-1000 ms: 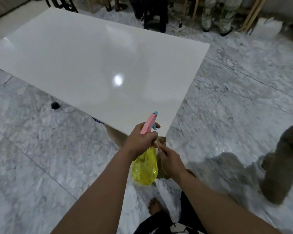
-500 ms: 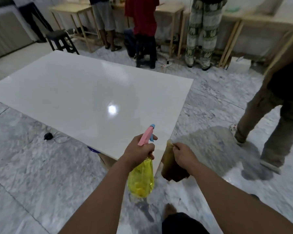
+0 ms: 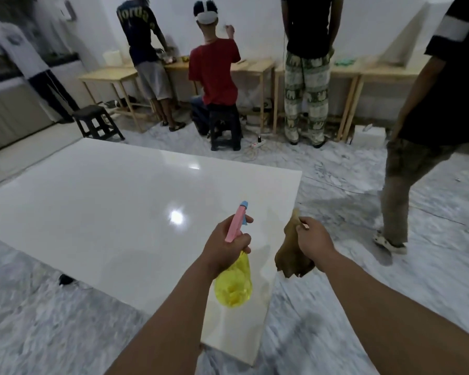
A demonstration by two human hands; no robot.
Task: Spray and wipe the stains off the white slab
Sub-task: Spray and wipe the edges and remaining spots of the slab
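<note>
A large glossy white slab [image 3: 106, 212] lies low over the marble floor, filling the middle and left of the head view. My left hand [image 3: 225, 246] grips a spray bottle [image 3: 234, 288] with a yellow body and a pink and blue head, held above the slab's near right corner with the nozzle pointing away over the slab. My right hand [image 3: 313, 240] pinches a brown cloth [image 3: 290, 255] that hangs beside the slab's right edge. No stains are visible on the slab; only a light reflection shows.
A person in dark clothes [image 3: 423, 136] stands on the marble floor close at the right. Several people stand or sit at wooden tables [image 3: 257, 66] along the far wall. A black stool [image 3: 95, 123] sits behind the slab, a small black object [image 3: 65, 279] by its left edge.
The view has tilted up, showing the room and the people. Both hands have come forward over the slab's near corner, and the cloth hand has moved right, away from the bottle.
</note>
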